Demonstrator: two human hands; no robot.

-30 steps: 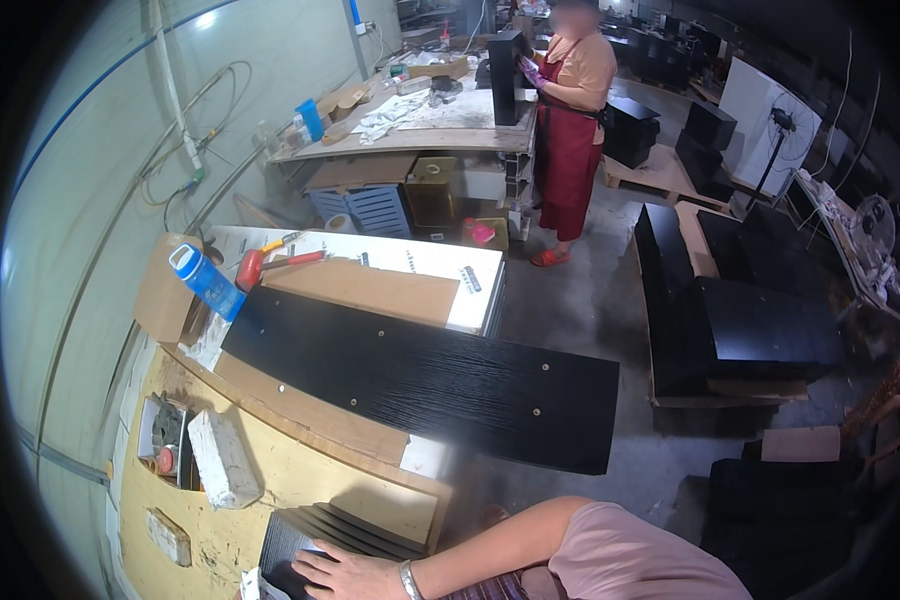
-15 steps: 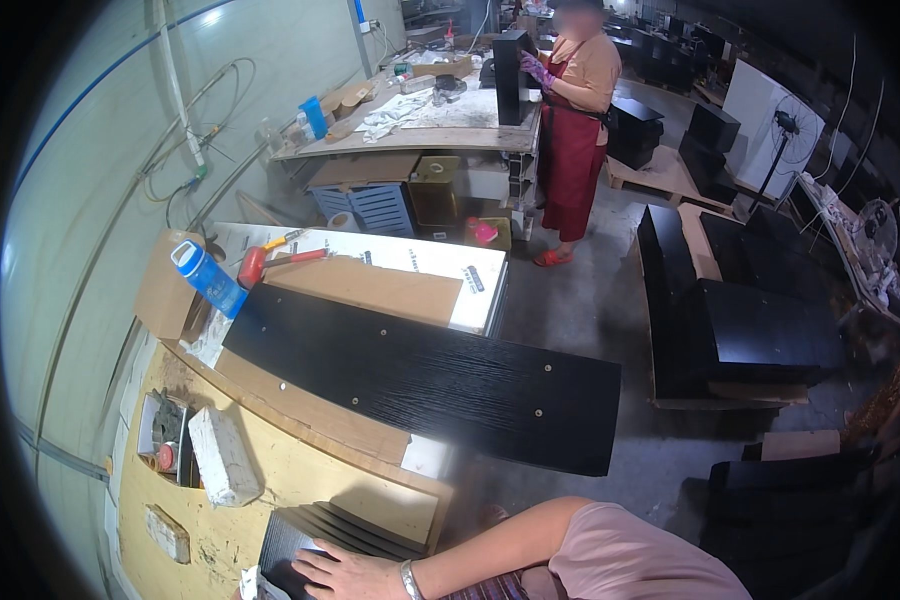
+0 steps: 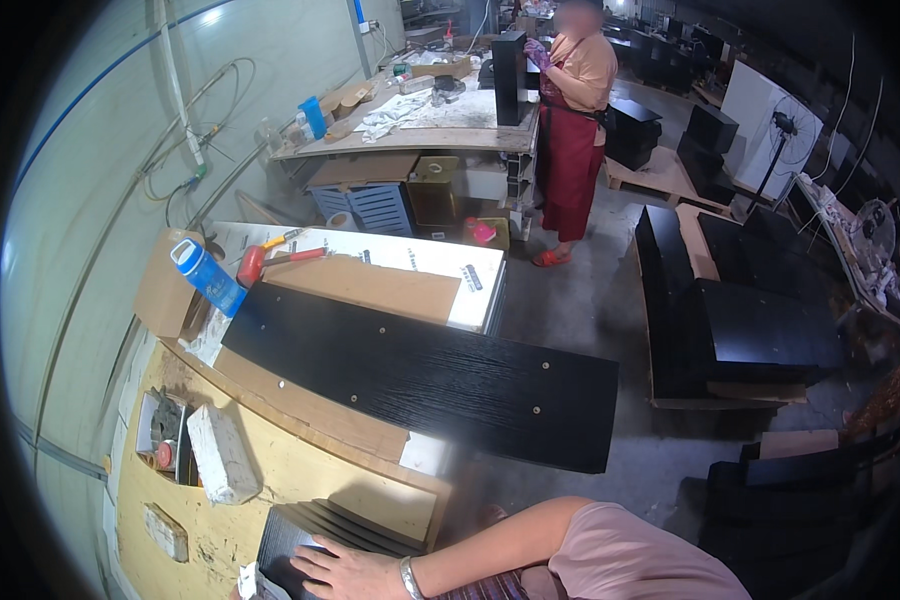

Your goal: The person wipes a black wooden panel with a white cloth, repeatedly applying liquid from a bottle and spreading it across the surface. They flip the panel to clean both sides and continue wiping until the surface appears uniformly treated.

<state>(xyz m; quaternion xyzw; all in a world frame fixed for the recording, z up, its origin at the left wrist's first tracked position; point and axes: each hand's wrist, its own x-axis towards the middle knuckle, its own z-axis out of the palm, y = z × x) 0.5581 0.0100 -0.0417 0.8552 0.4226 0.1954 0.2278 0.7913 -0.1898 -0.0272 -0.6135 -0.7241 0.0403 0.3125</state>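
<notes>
Tabletop point(image 3: 320, 465) — box point(image 3: 146, 425) with red item point(image 3: 165, 455), right hand point(image 3: 355, 573) on boards point(image 3: 345, 522).

Light fell unevenly, bright to the left of the fingers point(image 3: 320, 564) and dim far to their right.
Ahead and left of them, the pale wall point(image 3: 90, 210) shone, with a glare spot near its top. Beyond them, the black panel point(image 3: 420, 375) carried a faint sheen; nearer, the white block point(image 3: 222, 455) cast a soft shadow rightward on the yellow table point(image 3: 320, 470). Black rimmed the view, straight edges bowed outward, and a standing person's head point(image 3: 578, 17) was blurred.
</notes>
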